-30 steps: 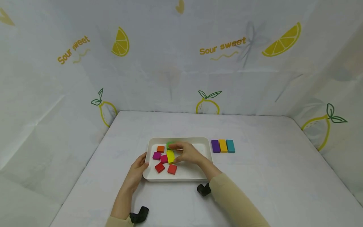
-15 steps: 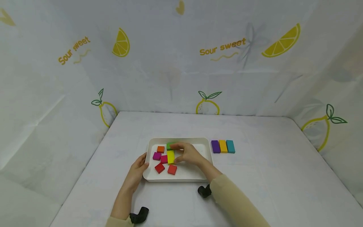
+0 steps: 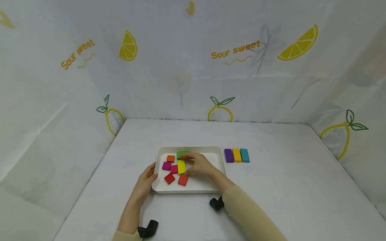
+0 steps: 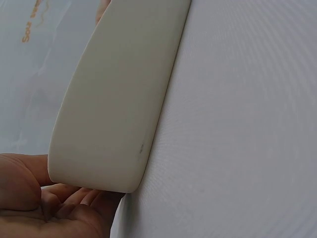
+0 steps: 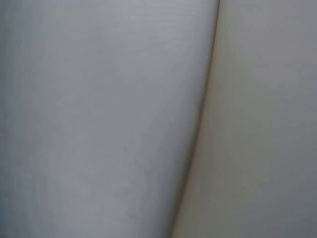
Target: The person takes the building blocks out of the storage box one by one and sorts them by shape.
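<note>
A shallow white tray [image 3: 208, 187] sits on the table in the head view. My left hand [image 3: 146, 179] grips its left end, thumb on the rim; in the left wrist view the fingers curl beneath the tray's corner. Inside the tray, my right hand [image 3: 199, 164] pinches a yellow block [image 3: 181, 167] lengthwise, thumb at its near end and index finger at its far end. A green block [image 3: 181, 154] lies just beyond, partly hidden by the fingers. A pink block [image 3: 174, 169] is against the yellow one's left side. The right wrist view shows no hand.
Orange [image 3: 170, 158], magenta [image 3: 167, 166] and red blocks [image 3: 169, 178] lie loose at the tray's left, with a lighter red block [image 3: 183, 180] near the front. Right of the tray, purple [image 3: 229, 155], amber [image 3: 236, 155] and teal blocks [image 3: 245, 155] stand side by side on the table.
Hardly anything differs. Both hands keep their places at the tray and the yellow block, and the blocks stay where they were; the head view has shifted very slightly.
</note>
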### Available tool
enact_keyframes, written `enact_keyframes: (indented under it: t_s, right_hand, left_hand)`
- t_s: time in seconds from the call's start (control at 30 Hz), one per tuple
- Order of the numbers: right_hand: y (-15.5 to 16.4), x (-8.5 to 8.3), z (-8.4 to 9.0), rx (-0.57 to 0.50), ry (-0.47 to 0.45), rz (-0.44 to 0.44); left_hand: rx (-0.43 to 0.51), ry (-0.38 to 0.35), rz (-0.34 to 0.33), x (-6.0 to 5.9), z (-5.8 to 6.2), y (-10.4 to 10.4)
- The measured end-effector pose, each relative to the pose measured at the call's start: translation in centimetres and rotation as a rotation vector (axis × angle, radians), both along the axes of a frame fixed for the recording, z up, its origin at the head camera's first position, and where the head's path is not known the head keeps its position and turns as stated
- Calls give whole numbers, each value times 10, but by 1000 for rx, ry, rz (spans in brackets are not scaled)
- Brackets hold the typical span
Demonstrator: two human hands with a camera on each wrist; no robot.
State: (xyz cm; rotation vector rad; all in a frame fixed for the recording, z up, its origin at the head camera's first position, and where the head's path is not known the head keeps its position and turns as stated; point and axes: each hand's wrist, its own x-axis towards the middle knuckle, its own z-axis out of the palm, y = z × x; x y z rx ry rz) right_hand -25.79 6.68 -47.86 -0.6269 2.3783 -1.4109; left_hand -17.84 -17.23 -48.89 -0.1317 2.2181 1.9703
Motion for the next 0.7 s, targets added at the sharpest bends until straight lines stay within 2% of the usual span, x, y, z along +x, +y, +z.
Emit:
enact_keyframes:
  t_s: [0.37, 0.7]
  right_hand:
    - [0, 0, -2, 3, -32, -3]
    - [-1, 1, -3, 26, -16, 10]
  left_hand:
    - [-8, -5, 8, -1, 0, 1]
    - [6, 10, -4, 0, 0, 1]
